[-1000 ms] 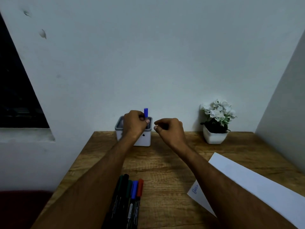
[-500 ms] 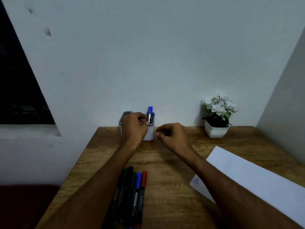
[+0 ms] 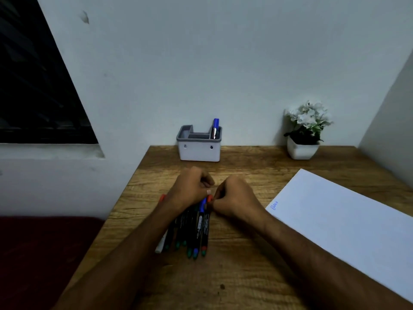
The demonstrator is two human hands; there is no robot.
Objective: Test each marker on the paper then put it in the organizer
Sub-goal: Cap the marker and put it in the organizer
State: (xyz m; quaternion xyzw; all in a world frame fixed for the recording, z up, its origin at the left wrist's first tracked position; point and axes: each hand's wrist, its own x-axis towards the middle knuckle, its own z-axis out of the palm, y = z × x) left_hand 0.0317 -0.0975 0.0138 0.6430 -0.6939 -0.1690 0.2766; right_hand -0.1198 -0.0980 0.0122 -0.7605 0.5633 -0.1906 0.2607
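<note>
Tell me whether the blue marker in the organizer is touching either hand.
Apart. The head view shows the blue marker standing in the organizer, bare table between it and the left hand and right hand.

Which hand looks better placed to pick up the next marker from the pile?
Probably the right hand: its fingertips are at the red-capped marker on the pile's right edge. The left hand rests over the pile.

Your left hand (image 3: 190, 191) and forearm hide the far ends of most markers (image 3: 192, 231). Whether your right hand (image 3: 232, 199) grips a cap is unclear. The paper (image 3: 348, 224) runs off the right edge.
</note>
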